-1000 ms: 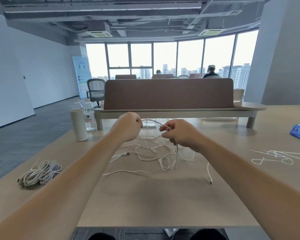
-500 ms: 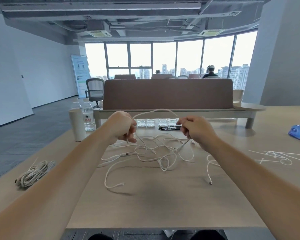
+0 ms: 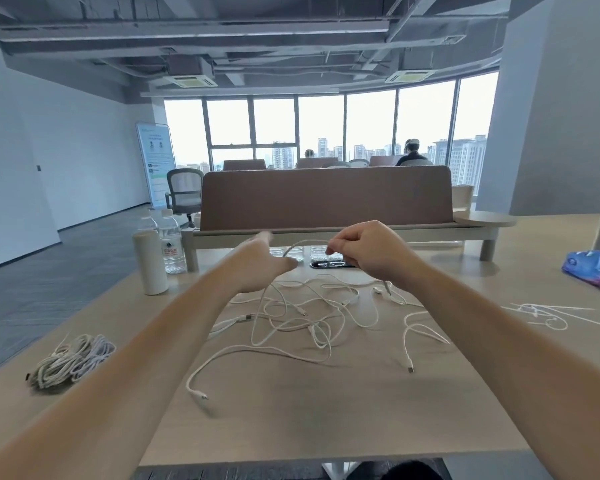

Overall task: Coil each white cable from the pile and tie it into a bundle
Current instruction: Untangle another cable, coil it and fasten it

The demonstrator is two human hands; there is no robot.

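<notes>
A loose pile of white cables (image 3: 312,317) lies tangled on the wooden table (image 3: 326,417) in front of me. One white cable (image 3: 307,241) arcs between my hands above the pile. My right hand (image 3: 368,251) pinches it with fingers closed. My left hand (image 3: 257,268) is blurred, thumb lifted and fingers stretched to the right; the cable crosses its fingertips and hangs down to the pile. A heap of coiled cable bundles (image 3: 73,362) rests near the table's left edge.
Thin white ties (image 3: 541,315) lie at the right. A white cylinder (image 3: 149,263) and water bottles (image 3: 170,245) stand at the back left beside a brown desk divider (image 3: 326,199). A blue plastic bag (image 3: 593,268) sits far right. A socket slot (image 3: 329,264) is behind the pile.
My hands first drew apart and then came closer again. The left hand went from a fist to spread fingers. A cable end slid toward me on the table.
</notes>
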